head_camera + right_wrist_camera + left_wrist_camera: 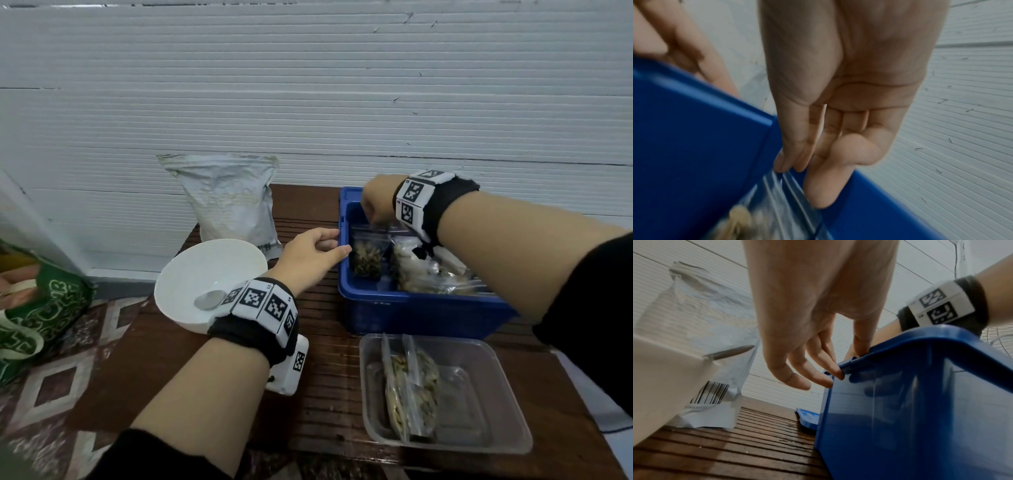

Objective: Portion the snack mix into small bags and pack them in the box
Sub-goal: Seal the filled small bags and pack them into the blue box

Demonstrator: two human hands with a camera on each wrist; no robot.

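1. My right hand (376, 205) pinches the top edge of a small clear bag of snack mix (368, 257), thumb against fingertips (789, 164), and holds it upright inside the blue box (411, 315), at the box's left end.
2. My left hand (313, 255) steadies that box: the fingers curl over the rim on its left wall and the thumb lies along the top edge. I judge this grip worth having, since a light plastic box could slide on the slatted table (325, 377) when I push a bag down.
3. To do this step well, I lower the bag until its bottom sits on the box floor before I open the pinch; dropped from above, it may tip over.
4. I aim to stand it close to the filled bags (421, 270) lying just to its right, so the row stays tight and room is left.
5. I hold only the sealed strip, not the filled belly, so the mix is not crushed. Whether the seal is fully pressed shut I cannot tell here.
6. More packed bags wait in the clear tray (507, 442) near me; the white bowl (191, 270) with its spoon (209, 299) and the large silver pouch (229, 202) stand to the left.
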